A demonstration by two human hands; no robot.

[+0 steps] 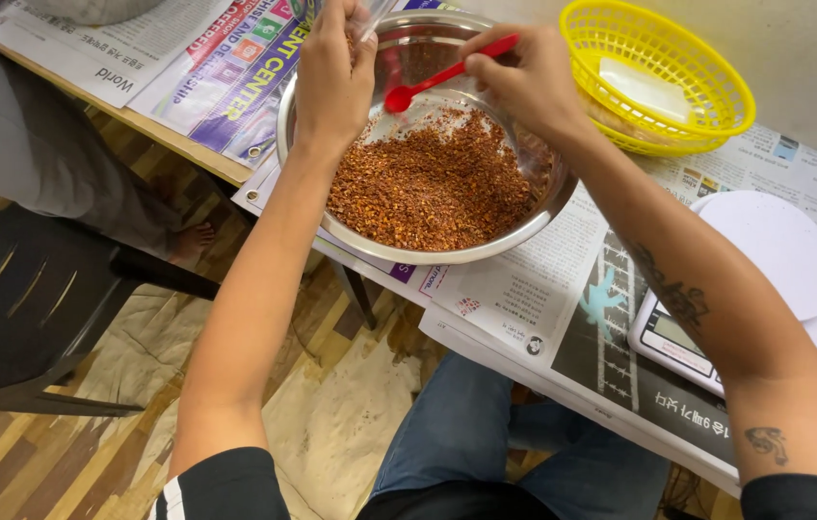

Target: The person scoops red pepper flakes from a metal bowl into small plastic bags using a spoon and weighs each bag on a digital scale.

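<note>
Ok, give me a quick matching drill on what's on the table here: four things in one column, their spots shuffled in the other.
Things:
1. red plastic spoon
2. yellow plastic mesh basket
3. white round-topped digital scale
4. shiny steel bowl of red-brown flakes

Places:
A. on newspaper at the table's right end
B. pinched in the right hand
C. behind the bowl, to its right
D. under both hands, at the table's near edge

Pairs: 1-B, 2-C, 3-A, 4-D

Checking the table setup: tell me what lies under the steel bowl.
Newspaper sheets lie spread under the steel bowl, which is heaped with red-brown flakes. The bowl hides the paper directly beneath it. The table edge shows at left; the rest of its top is covered.
</note>
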